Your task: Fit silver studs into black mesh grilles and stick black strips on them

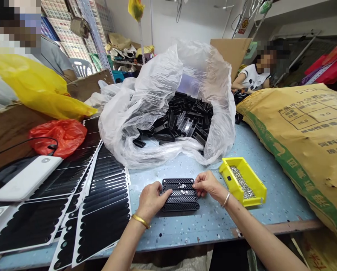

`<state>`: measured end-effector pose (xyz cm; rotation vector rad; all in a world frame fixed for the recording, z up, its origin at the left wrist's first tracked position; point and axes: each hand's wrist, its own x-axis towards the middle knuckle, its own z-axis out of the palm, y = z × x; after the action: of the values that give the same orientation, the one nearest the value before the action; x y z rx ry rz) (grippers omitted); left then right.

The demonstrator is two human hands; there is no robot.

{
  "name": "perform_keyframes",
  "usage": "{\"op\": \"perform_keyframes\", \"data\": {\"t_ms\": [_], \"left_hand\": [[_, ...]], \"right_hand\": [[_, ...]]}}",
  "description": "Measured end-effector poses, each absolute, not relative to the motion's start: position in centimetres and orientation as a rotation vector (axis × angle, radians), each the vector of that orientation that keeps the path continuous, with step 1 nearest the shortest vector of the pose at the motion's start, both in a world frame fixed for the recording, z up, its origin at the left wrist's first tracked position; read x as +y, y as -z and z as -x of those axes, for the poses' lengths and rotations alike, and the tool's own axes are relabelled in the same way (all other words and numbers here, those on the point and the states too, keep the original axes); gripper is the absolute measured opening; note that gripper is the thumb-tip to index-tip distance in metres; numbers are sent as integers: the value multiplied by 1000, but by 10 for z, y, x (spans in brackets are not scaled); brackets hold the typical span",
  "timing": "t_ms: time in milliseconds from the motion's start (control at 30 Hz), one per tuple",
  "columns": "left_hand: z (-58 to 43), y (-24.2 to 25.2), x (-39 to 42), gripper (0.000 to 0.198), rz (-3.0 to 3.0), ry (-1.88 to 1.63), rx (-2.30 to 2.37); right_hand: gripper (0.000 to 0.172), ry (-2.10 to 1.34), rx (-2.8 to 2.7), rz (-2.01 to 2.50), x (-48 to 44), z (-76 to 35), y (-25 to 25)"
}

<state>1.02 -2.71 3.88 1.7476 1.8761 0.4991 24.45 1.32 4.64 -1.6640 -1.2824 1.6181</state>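
Observation:
Several black perforated plastic strips (pixel 181 206) lie side by side in front of me on the table. Small silver ring-like pieces (pixel 182 186) are scattered on top of them. My left hand (pixel 151 198) grips the strips at their left end, thumb on top and fingers curled at the side. At the upper right end, the fingers of my right hand (pixel 208 184) are pinched together against the strips. What they hold, if anything, is too small to make out. Right of that hand stands a yellow bin (pixel 260 188) with many small shiny metal pieces (pixel 243 182).
Behind the strips, a large clear plastic bag (pixel 123 131) holds many black parts (pixel 185 116). Sheets of black stickers (pixel 103 210), a white power bank (pixel 27 177) and a red bag (pixel 58 137) lie left. A big yellow sack (pixel 298 131) fills the right. Two people sit beyond.

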Motion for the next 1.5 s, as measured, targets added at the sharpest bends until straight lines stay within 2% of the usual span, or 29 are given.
{"op": "perform_keyframes", "data": {"t_ms": [200, 533, 767, 900, 1167, 1500], "left_hand": [[-7, -33, -17, 31, -1645, -637, 1812], [0, -33, -4, 21, -1291, -630, 1512], [3, -36, -1, 30, -1161, -681, 1413], [5, -36, -3, 35, -1125, -711, 1403], [2, -34, -4, 16, -1199, -666, 1432], [-2, -31, -1, 16, -1309, -613, 1568]], "right_hand": [[13, -1619, -1280, 1649, 13, -245, -46], [15, -1617, -1273, 1649, 13, -246, -44], [15, -1620, -1276, 1648, 14, -247, -42], [15, -1629, -1279, 1645, 15, -247, -41], [15, -1636, -1281, 1636, 14, -247, -43], [18, -1638, -1297, 1630, 15, -247, -44]]}}
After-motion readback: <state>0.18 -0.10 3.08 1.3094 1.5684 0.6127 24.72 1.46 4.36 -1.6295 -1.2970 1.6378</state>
